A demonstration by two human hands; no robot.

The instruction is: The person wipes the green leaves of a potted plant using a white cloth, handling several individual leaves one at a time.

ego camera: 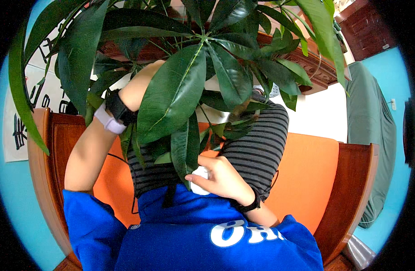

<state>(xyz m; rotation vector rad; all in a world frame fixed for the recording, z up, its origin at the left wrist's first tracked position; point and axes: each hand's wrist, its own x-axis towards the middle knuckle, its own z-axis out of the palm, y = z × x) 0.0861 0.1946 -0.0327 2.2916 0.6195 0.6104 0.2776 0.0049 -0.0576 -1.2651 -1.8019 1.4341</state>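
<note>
A potted-plant-like spread of glossy green leaves (pixel 175 91) fills the space in front of me; its pot is not visible. My right hand (pixel 224 176), low over my lap, pinches a wadded white tissue or cloth (pixel 200 184) at the tip of a hanging leaf (pixel 185 145). The thumb lies across the wad beside the leaf's edge. My left hand (pixel 143 81) reaches up into the foliage, its fingers hidden behind a broad leaf, so its grip does not show. A black band and a lilac strap (pixel 109 119) circle that wrist.
I sit on an orange cushion (pixel 305 172) between wooden armrests (pixel 349 189). Carved wooden furniture (pixel 319 67) stands beyond the leaves. To the right is something under a green cover (pixel 370 135). Sheets with brushed characters (pixel 16 132) hang at left.
</note>
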